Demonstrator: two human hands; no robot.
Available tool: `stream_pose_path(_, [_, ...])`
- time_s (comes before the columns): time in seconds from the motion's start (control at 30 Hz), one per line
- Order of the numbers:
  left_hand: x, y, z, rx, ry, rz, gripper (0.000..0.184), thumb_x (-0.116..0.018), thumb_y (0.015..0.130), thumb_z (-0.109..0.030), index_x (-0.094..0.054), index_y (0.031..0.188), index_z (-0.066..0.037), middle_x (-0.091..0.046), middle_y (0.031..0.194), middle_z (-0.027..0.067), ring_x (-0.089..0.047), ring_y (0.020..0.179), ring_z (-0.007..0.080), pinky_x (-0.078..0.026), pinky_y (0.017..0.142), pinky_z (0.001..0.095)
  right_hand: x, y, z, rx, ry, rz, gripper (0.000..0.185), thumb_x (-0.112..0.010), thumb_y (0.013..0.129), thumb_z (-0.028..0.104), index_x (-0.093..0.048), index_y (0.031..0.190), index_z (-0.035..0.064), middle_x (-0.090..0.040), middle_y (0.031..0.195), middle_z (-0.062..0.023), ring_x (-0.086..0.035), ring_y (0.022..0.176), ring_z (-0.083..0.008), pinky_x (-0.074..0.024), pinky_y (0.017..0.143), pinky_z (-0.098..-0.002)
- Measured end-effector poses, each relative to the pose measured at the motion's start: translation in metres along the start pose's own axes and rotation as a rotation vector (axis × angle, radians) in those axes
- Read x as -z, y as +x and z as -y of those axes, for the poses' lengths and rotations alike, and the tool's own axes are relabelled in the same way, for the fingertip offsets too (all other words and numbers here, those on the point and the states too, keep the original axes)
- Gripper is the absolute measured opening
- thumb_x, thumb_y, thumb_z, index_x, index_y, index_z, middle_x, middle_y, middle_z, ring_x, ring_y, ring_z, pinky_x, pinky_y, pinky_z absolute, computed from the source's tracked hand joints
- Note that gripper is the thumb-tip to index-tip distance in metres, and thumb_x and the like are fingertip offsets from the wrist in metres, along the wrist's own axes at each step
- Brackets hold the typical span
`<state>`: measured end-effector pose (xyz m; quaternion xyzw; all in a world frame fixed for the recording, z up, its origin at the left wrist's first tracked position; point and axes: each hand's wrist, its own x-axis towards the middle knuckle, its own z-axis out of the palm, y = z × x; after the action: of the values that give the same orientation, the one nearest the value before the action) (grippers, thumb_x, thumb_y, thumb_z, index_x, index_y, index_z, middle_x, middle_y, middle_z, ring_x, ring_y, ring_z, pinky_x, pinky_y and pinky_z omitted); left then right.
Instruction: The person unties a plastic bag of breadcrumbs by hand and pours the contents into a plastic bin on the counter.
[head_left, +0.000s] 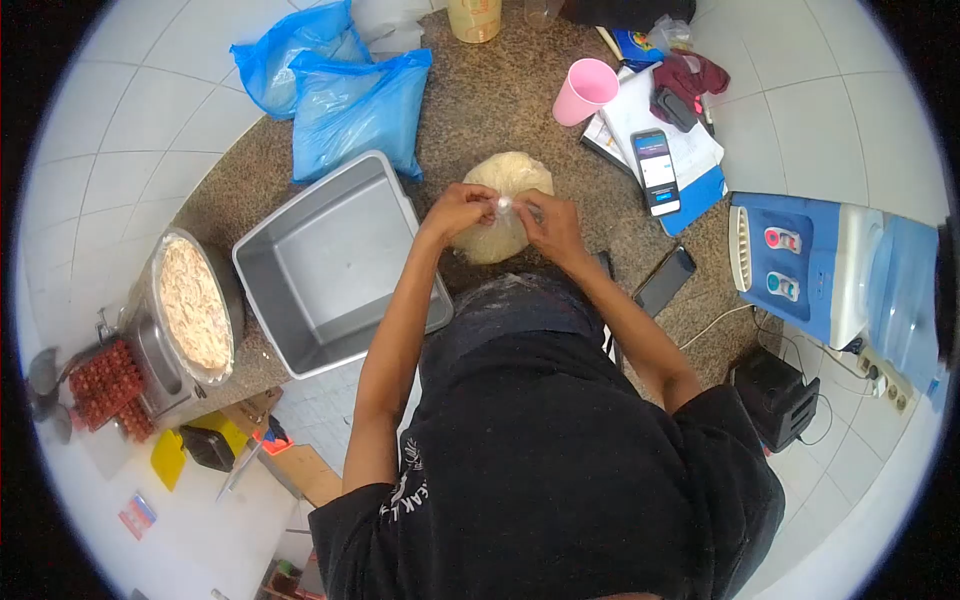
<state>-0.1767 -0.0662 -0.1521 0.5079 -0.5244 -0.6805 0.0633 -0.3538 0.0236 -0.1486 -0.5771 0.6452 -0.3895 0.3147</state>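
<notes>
A clear plastic bag point(512, 172) filled with something pale yellow and crumbly or grainy lies on the speckled stone counter in front of me. Its gathered, twisted neck points up at the middle. My left hand point(460, 211) pinches the neck from the left, fingers closed on the plastic. From the right, my right hand point(553, 228) pinches the same gathered neck between thumb and fingertips. The two hands are close together over the bag, and whether the neck is knotted I cannot tell. Just left of the bag stands a grey rectangular tub point(330, 250) with nothing in it.
Blue plastic bags point(360, 105) lie behind the tub. A large pan of pale, lumpy food point(194, 300) stands at far left. To the right are a pink cup point(586, 92), a lit phone point(655, 172) on papers, a dark phone point(665, 280) and a blue water dispenser point(800, 262).
</notes>
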Motion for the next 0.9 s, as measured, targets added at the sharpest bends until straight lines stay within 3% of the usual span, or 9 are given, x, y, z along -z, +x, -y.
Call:
stream_pose_path(0.1, [-0.003, -0.001, 0.000, -0.009, -0.113, -0.006, 0.023, -0.067, 0.085, -0.007, -0.069, 0.105, 0.003, -0.069, 0.085, 0.0071, -0.065, 0.074, 0.0133, -0.053, 0.070, 0.0276, -0.002, 0.002, 0.001, -0.017, 0.008, -0.012, 0.015, -0.066, 0.088, 0.018, -0.071, 0.095, 0.0063, -0.068, 0.078, -0.0186, -0.067, 0.069, -0.0365, -0.0513, 0.062, -0.0405])
stream_pose_path(0.3, [-0.010, -0.002, 0.010, -0.078, -0.127, -0.057, 0.023, -0.066, 0.087, -0.007, -0.067, 0.109, 0.001, -0.067, 0.087, 0.0057, -0.062, 0.077, 0.0130, -0.051, 0.072, 0.0274, -0.006, 0.010, 0.000, -0.046, -0.116, -0.003, 0.014, -0.068, 0.086, 0.018, -0.071, 0.089, 0.0052, -0.067, 0.076, -0.0180, -0.068, 0.065, -0.0322, -0.0508, 0.059, -0.0372])
stream_pose_path(0.5, [-0.013, -0.002, 0.010, -0.104, -0.138, -0.086, 0.021, -0.064, 0.090, -0.007, -0.063, 0.110, -0.002, -0.063, 0.089, 0.0027, -0.059, 0.078, 0.0112, -0.049, 0.071, 0.0267, -0.021, 0.019, -0.014, -0.014, 0.002, -0.101, 0.012, -0.065, 0.081, 0.018, -0.072, 0.084, 0.0086, -0.067, 0.074, -0.0184, -0.067, 0.068, -0.0354, -0.0522, 0.062, -0.0422])
stream_pose_path(0.6, [-0.011, 0.000, 0.014, -0.130, -0.128, -0.076, 0.021, -0.064, 0.090, -0.006, -0.063, 0.111, -0.002, -0.063, 0.092, 0.0022, -0.059, 0.081, 0.0108, -0.049, 0.072, 0.0263, -0.019, 0.021, -0.016, -0.107, 0.071, -0.059, 0.013, -0.068, 0.080, 0.020, -0.074, 0.086, 0.0097, -0.069, 0.078, -0.0175, -0.069, 0.069, -0.0322, -0.0527, 0.064, -0.0399])
stream_pose_path(0.67, [-0.010, -0.002, 0.015, -0.151, -0.116, -0.079, 0.021, -0.064, 0.090, -0.006, -0.063, 0.111, -0.002, -0.063, 0.092, 0.0022, -0.059, 0.082, 0.0109, -0.049, 0.072, 0.0263, -0.012, 0.021, -0.019, -0.076, 0.213, 0.026, 0.021, -0.069, 0.087, 0.024, -0.074, 0.092, 0.0041, -0.073, 0.083, -0.0115, -0.068, 0.073, -0.0164, -0.0521, 0.070, -0.0324])
stream_pose_path(0.7, [-0.009, -0.006, 0.012, -0.176, -0.107, -0.087, 0.021, -0.064, 0.090, -0.006, -0.063, 0.111, -0.002, -0.063, 0.093, 0.0025, -0.060, 0.083, 0.0114, -0.050, 0.074, 0.0265, -0.007, 0.022, -0.021, -0.078, 0.213, 0.018, 0.021, -0.069, 0.087, 0.024, -0.074, 0.092, 0.0041, -0.073, 0.083, -0.0115, -0.068, 0.073, -0.0164, -0.0521, 0.070, -0.0324])
stream_pose_path(0.77, [-0.008, -0.011, 0.008, -0.192, -0.098, -0.091, 0.021, -0.064, 0.091, -0.005, -0.063, 0.111, -0.002, -0.063, 0.093, 0.0027, -0.061, 0.084, 0.0119, -0.050, 0.076, 0.0267, 0.000, 0.022, -0.025, -0.271, 0.355, 0.180, 0.023, -0.069, 0.090, 0.025, -0.075, 0.094, 0.0029, -0.074, 0.089, -0.0074, -0.066, 0.083, -0.0130, -0.0513, 0.076, -0.0294])
stream_pose_path(0.87, [-0.007, -0.015, 0.007, -0.202, -0.204, 0.007, 0.021, -0.066, 0.090, -0.006, -0.063, 0.111, -0.002, -0.063, 0.097, 0.0042, -0.062, 0.088, 0.0136, -0.052, 0.078, 0.0268, 0.003, 0.022, -0.031, -0.554, 0.657, 0.248, 0.020, -0.069, 0.091, 0.020, -0.075, 0.095, 0.0012, -0.073, 0.097, -0.0067, -0.066, 0.088, -0.0130, -0.0507, 0.080, -0.0279])
stream_pose_path(0.9, [-0.008, -0.015, 0.007, -0.174, -0.228, -0.012, 0.021, -0.067, 0.090, -0.006, -0.064, 0.111, -0.002, -0.064, 0.099, 0.0053, -0.063, 0.089, 0.0144, -0.052, 0.079, 0.0269, 0.000, 0.021, -0.035, -0.556, 0.658, 0.247, 0.020, -0.069, 0.091, 0.020, -0.075, 0.095, 0.0012, -0.073, 0.097, -0.0067, -0.066, 0.088, -0.0130, -0.0507, 0.080, -0.0279])
